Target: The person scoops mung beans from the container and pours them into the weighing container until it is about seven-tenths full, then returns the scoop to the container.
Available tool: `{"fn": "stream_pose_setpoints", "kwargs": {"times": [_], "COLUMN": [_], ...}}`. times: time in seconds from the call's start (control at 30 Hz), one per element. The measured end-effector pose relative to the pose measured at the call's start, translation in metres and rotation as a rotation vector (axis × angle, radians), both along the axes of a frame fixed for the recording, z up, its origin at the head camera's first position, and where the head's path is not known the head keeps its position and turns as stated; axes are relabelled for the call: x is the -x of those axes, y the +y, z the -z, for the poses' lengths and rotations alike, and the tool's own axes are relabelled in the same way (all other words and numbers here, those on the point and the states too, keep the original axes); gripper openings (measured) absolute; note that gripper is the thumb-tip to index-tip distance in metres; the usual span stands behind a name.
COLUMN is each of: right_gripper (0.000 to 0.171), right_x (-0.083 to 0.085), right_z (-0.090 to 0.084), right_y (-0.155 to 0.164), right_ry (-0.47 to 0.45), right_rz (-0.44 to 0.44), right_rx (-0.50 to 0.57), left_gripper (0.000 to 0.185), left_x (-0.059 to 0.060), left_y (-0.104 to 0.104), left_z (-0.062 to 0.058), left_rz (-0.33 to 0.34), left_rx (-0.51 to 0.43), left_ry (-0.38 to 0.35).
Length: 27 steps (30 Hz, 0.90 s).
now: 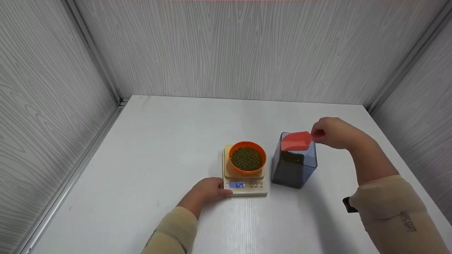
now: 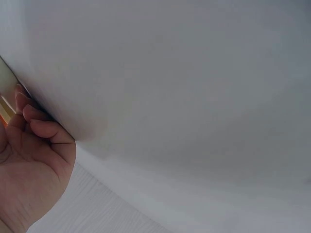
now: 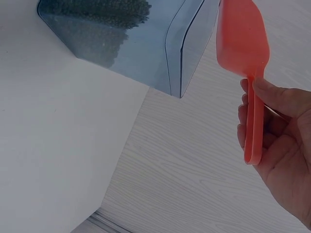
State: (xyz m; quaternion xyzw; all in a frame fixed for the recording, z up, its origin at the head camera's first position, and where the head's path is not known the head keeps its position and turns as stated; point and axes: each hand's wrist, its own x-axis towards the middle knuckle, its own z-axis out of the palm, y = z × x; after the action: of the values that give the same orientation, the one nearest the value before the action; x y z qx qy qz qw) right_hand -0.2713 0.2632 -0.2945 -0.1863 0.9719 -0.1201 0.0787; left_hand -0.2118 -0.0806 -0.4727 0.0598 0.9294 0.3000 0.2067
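My right hand [image 1: 333, 133] grips the handle of a red plastic scoop [image 1: 296, 141], fingers wrapped round it in the right wrist view. The scoop's bowl overlaps the opening of a clear bluish bin [image 1: 310, 160] in the head view. Small dark green beans [image 1: 292, 157], like mung beans, lie inside the bin. To its left, an orange bowl [image 1: 264, 155] filled with similar beans [image 1: 248, 158] sits on a cream kitchen scale [image 1: 243, 192], whose lit display [image 1: 237, 185] seems to read 629. My left hand [image 1: 209, 190] holds the scale's front left corner, with curled fingers at its side.
All of it stands on a white table [image 1: 159, 141]. Pale wood-grain panels [image 1: 226, 49] enclose the back and both sides. The bin is just right of the scale, with a narrow gap between them.
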Motion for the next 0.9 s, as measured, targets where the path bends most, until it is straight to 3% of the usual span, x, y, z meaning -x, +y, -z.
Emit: {"fn": "stream_pose_setpoints", "kwargs": {"times": [0.47,0.63,0.9], "right_gripper": [0.011,0.012,0.021], "right_x": [0.002,0.003,0.005], "right_z": [0.010,0.021,0.042], "right_y": [-0.006,-0.018,-0.034], "right_ry": [-0.015,-0.015,0.078], "right_rz": [-0.006,-0.010,-0.057], "right_rx": [-0.035,-0.119,-0.341], "left_gripper": [0.030,0.030,0.031], "left_x": [0.000,0.000,0.001], "left_y": [0.001,0.000,0.000], "left_z": [-0.001,0.000,0.001], "left_rz": [0.008,0.004,0.018], "left_rx": [0.014,0.005,0.004], "left_ry": [-0.011,-0.009,0.000]}}
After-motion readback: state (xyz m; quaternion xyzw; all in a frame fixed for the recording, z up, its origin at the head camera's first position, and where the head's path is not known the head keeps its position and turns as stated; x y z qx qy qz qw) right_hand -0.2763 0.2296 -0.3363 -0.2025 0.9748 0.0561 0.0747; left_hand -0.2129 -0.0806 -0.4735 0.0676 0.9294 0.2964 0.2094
